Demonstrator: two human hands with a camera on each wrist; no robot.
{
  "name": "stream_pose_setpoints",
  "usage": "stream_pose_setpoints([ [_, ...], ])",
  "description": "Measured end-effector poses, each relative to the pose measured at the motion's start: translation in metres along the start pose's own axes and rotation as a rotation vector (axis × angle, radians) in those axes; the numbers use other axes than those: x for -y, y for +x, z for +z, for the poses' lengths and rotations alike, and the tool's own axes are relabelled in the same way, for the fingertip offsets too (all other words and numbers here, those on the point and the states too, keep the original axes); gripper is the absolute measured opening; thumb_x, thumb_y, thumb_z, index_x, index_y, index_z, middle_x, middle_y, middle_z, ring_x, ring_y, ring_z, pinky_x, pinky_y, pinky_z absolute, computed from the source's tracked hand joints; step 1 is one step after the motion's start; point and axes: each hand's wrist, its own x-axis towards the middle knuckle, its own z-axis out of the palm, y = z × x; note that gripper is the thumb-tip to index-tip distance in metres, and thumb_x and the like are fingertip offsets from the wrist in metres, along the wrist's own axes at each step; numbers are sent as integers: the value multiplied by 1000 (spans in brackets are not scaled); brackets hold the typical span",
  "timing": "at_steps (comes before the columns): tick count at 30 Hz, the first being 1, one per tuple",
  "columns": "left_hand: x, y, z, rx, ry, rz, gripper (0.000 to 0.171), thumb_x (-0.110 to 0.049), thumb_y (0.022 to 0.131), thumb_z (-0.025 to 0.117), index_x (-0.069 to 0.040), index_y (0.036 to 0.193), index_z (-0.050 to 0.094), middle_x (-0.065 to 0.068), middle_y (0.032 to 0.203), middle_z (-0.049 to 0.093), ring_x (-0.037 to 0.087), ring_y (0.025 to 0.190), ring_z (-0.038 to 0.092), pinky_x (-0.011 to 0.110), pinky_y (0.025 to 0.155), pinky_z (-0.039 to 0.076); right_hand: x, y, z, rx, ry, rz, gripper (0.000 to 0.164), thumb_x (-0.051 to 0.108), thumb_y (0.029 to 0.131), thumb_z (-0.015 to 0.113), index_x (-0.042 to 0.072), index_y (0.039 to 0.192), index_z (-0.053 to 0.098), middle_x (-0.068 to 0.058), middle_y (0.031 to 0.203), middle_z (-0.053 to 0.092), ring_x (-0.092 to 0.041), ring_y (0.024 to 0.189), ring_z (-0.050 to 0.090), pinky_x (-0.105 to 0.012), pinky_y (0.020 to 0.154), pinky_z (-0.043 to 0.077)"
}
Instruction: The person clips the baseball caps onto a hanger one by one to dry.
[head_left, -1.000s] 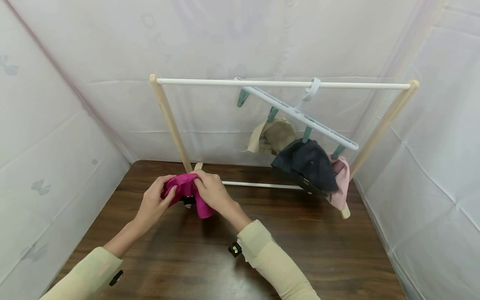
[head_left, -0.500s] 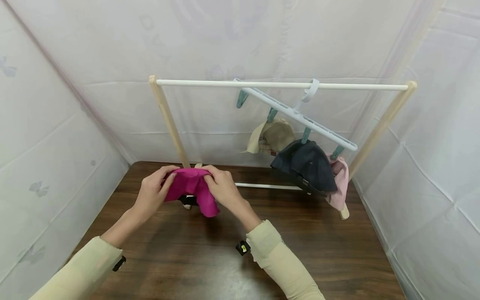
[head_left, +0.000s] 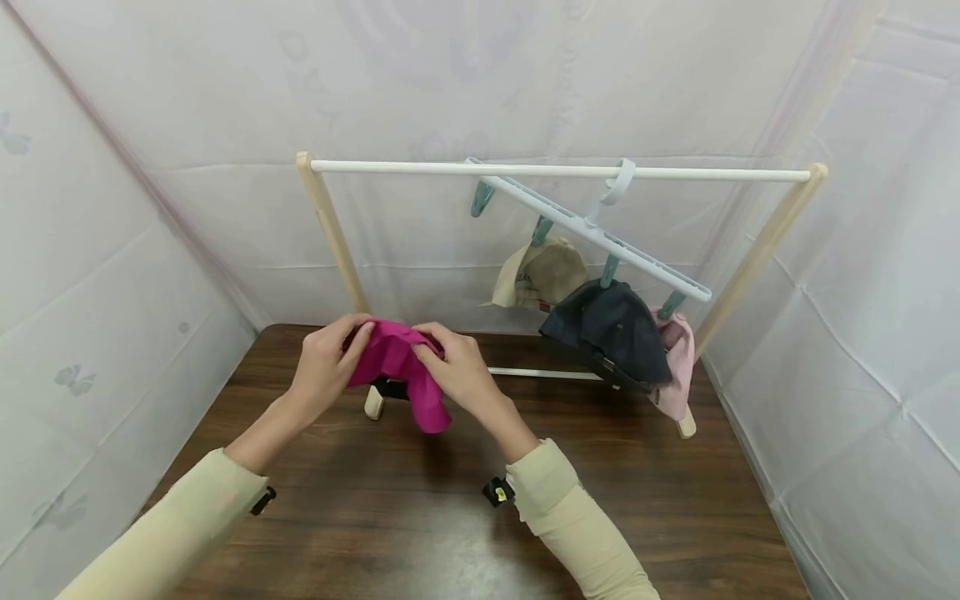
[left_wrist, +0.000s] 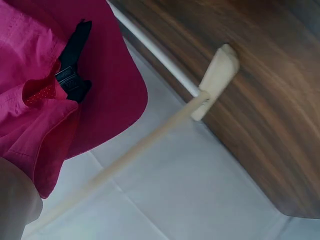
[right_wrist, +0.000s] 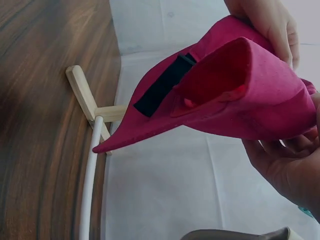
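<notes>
Between my two hands a magenta cap [head_left: 397,354] is held up over the table near the rack's left leg. My left hand [head_left: 327,360] pinches its left side at the top, thumb toward me. On the other side my right hand [head_left: 459,368] grips the cap's fabric with thumb and fingers. In the left wrist view a black strap with a buckle [left_wrist: 72,82] crosses the cap's back opening, and the brim [left_wrist: 117,100] points downward. The right wrist view shows the cap tilted, its strap end [right_wrist: 162,90] hanging loose-looking over the brim.
A rack with a white top bar [head_left: 420,168] and wooden legs stands on the brown table [head_left: 405,517]. From it hangs a pale blue hanger [head_left: 592,231] with green clips, holding a beige cap [head_left: 555,271], a navy cap [head_left: 615,337] and a pink cap [head_left: 678,367]. The leftmost clip [head_left: 482,198] holds nothing.
Both hands have moved up and to the right with the magenta cap. The cap has spread wider between them. The hanging caps stay as they were.
</notes>
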Motion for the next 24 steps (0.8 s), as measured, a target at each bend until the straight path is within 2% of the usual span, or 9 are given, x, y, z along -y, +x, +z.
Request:
stream_pose_setpoints([
  [3,-4,9,5,2,8,8,8,0,95,69,-3,102,72,11,89,75,21,74,69,34,65,52,1,-1,-6,-6,14,6,28,25,103,60,14,128,67,-4,109,73,-9,83,66,-24,71,56],
  [7,-9,19,11,11,-16,37,8,-1,95,69,-3,101,72,9,87,74,17,69,66,30,60,52,3,-2,-14,-12,9,8,32,28,101,64,13,130,66,-4,112,73,-10,87,69,-24,73,58],
  [12,-13,27,15,33,-33,62,7,-2,97,67,-2,101,72,10,88,74,17,71,67,30,60,54,5,-2,-22,-34,10,-3,33,30,101,65,13,130,66,-4,111,73,-10,85,70,-23,71,59],
  [19,-20,35,21,42,-59,76,7,-2,96,68,-4,101,72,10,91,74,21,77,70,39,64,57,2,-2,-31,-97,2,-17,28,30,104,60,12,123,69,-3,97,74,-9,75,68,-23,64,57],
  [24,-23,40,24,69,-77,73,8,-3,97,67,-4,103,72,11,94,75,22,80,71,40,66,59,1,-2,-37,-123,12,-19,28,30,106,57,11,122,69,-4,92,74,-9,73,68,-25,64,58],
])
